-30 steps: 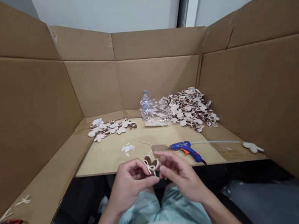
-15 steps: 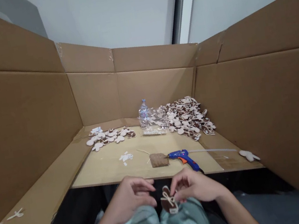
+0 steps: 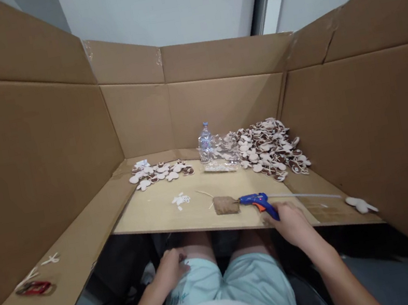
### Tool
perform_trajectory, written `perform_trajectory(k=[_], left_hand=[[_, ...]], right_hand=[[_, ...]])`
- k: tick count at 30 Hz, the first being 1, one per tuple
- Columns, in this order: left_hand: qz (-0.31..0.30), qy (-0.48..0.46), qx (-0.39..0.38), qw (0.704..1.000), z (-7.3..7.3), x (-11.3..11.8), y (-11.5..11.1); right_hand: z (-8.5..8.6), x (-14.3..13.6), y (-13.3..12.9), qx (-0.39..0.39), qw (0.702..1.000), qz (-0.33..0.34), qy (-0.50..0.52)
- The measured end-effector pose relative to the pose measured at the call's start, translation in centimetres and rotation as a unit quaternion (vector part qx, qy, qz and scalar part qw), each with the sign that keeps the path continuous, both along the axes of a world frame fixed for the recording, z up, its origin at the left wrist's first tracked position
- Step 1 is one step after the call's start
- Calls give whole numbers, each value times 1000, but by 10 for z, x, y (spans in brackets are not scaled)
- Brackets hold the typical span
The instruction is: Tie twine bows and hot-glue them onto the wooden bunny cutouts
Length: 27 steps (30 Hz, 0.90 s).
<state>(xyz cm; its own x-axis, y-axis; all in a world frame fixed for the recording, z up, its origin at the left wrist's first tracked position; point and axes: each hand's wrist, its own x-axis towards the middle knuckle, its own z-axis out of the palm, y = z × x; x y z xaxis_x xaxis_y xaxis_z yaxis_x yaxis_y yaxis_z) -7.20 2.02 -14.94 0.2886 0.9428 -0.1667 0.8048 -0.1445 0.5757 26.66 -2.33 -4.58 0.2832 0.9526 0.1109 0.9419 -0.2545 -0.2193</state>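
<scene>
My right hand (image 3: pixel 290 221) grips the handle of a blue hot glue gun (image 3: pixel 254 199) with an orange trigger. The gun lies on the board, its nozzle against a brown wrapped block (image 3: pixel 226 205), and a long pale glue stick (image 3: pixel 304 195) runs out of its back. Over my left thigh, my left hand (image 3: pixel 172 269) is closed, palm down. A small dark bit shows at its fingertips, too little to name. Left of the block is a small heap of white loops (image 3: pixel 181 200).
A large pile of brown and white bow-tied pieces (image 3: pixel 266 149) fills the back right, with a smaller group (image 3: pixel 160 173) at back left. A plastic bottle (image 3: pixel 205 140) stands between them. One white piece (image 3: pixel 360 204) lies far right; red-handled snippers (image 3: pixel 34 288) lie left. Cardboard walls (image 3: pixel 226 101) surround the board.
My right hand has let go of the brown bow-tied piece and moved to the glue gun's handle. My left hand has dropped to my left thigh. The view has shifted slightly.
</scene>
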Motion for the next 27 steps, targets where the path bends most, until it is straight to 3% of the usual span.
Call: perform_trajectory(k=[4,7,10,14,17,19,27], left_hand=[[-8,8,23,1000,-20,7,8],[-22,-4,40,999,-20,9,5],[-35,-37,67,996,-1,16,-5],[-25,-102,140,985,46,30,-3],[18,-123,183,975,78,38,26],[29,-120,192,974,92,40,55],[55,-37,235,970,122,34,178]], right_hand=[[-13,6,9,7,999,-27,-20],[-20,12,15,10,999,-20,-27],[-28,16,20,17,999,-9,-35],[-37,17,23,45,998,-1,-49],[-38,15,23,78,996,-8,-52],[-37,15,23,100,994,-11,-48],[-32,18,31,178,984,-12,16]])
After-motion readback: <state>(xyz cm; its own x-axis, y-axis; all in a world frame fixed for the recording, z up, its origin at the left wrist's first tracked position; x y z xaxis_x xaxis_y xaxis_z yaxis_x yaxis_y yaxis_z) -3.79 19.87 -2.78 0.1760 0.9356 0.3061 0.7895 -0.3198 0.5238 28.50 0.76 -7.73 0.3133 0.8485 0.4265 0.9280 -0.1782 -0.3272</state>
